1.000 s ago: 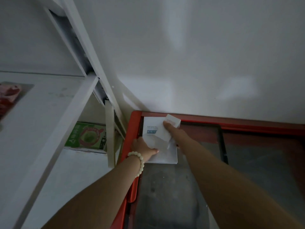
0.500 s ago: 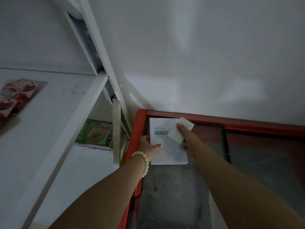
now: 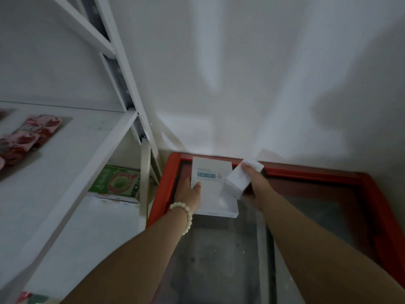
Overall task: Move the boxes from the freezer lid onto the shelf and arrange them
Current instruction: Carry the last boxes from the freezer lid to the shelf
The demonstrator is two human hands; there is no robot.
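at the freezer lid (image 3: 221, 262), left hand (image 3: 189, 196) grips flat box (image 3: 211, 193), right hand (image 3: 258, 186) grips small box (image 3: 240, 181)

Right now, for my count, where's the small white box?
Head view, centre-right: the right hand grips the small white box beside the large white box's right edge, near the freezer rim.

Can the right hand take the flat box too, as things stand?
Probably not: the right hand grips the small box, held over the right edge of the flat box. The left hand holds its left edge and looks better placed.
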